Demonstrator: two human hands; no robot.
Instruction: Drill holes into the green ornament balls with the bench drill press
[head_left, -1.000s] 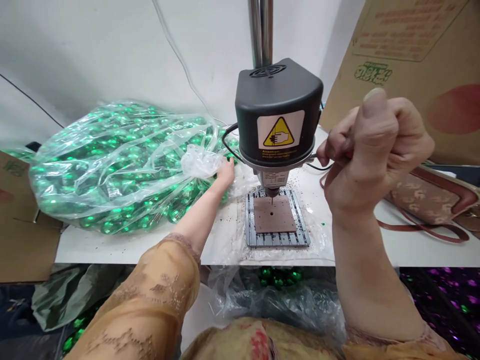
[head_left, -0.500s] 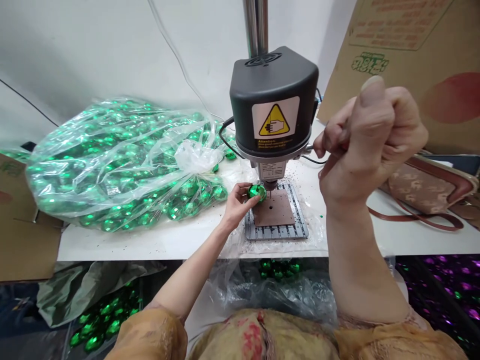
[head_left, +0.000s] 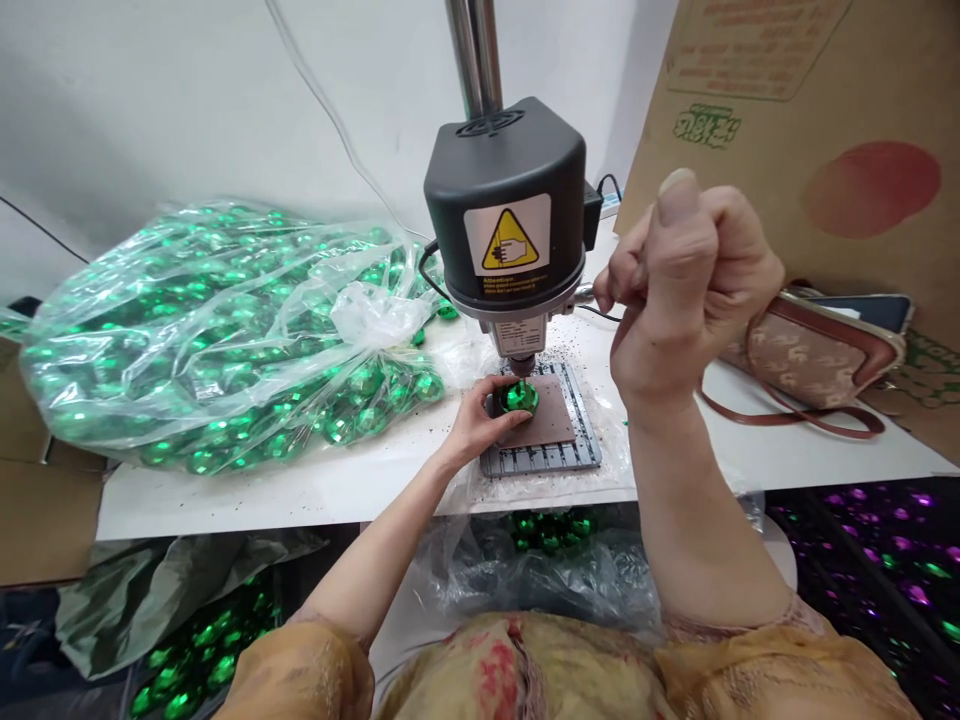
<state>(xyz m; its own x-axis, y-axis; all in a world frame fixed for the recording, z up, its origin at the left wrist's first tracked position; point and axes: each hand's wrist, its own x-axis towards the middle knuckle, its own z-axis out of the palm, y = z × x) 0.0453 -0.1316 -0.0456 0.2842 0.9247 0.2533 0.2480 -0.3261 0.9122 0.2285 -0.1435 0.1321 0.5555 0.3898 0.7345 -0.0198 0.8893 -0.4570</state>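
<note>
A shiny green faceted ball [head_left: 519,397] is pinched between the thumb and fingers of my left hand [head_left: 484,418]. It sits on a brown board [head_left: 551,425] over the slotted metal base [head_left: 541,459], directly under the chuck of a black drill press [head_left: 506,200]. The bit's tip seems to meet the top of the ball; whether it has gone in I cannot tell. My right hand [head_left: 694,280] is raised in a fist at the right side of the press, wrapped round its feed handle [head_left: 583,294], whose outer end the fingers hide.
A clear plastic bag [head_left: 225,340] full of green balls lies to the left on the white table [head_left: 300,500]. Right of the press are a patterned handbag [head_left: 817,350] and a cardboard box [head_left: 787,130]. Below the table edge are more green balls [head_left: 551,530] and purple ones [head_left: 885,540].
My left hand has brought the green ball from beside the bit to right beneath it on the board. My right hand stays on the handle. The whole view has shifted slightly.
</note>
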